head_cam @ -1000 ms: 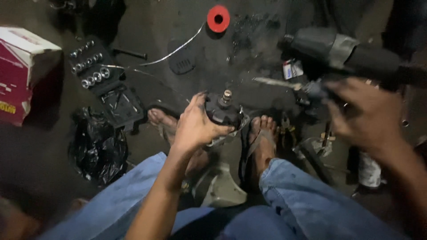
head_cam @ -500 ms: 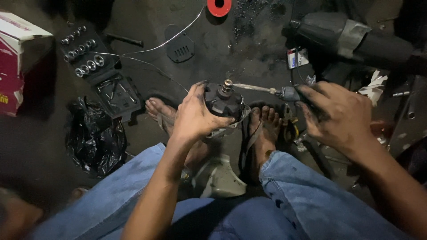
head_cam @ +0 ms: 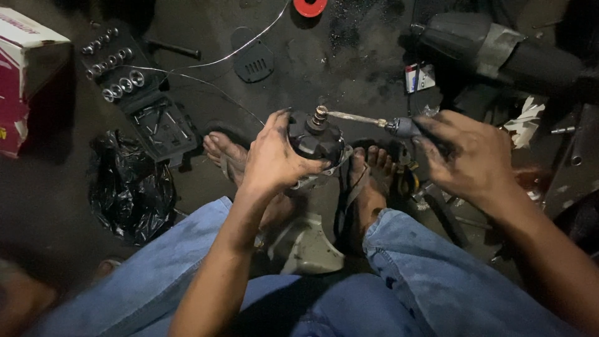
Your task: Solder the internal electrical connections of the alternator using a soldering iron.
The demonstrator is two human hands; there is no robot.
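Observation:
My left hand [head_cam: 272,161] grips a black round engine part [head_cam: 315,143] with a brass-coloured stud on top, held between my two bare feet on the dark floor. My right hand [head_cam: 469,155] holds a screwdriver [head_cam: 368,120] by its handle. Its shaft lies almost level and its tip touches the stud on top of the part. Both hands are grimy. My blue-jeaned legs fill the bottom of the view.
An open socket set case [head_cam: 121,81] lies at upper left, a red-and-white box [head_cam: 25,68] at far left, a black plastic bag [head_cam: 128,187] below the case. A large dark power tool [head_cam: 499,53] sits upper right. A red ring [head_cam: 310,6] and thin wire [head_cam: 237,48] lie at the top.
My right hand came in from the right with the screwdriver and brought its tip onto the stud. My left hand stayed on the black part.

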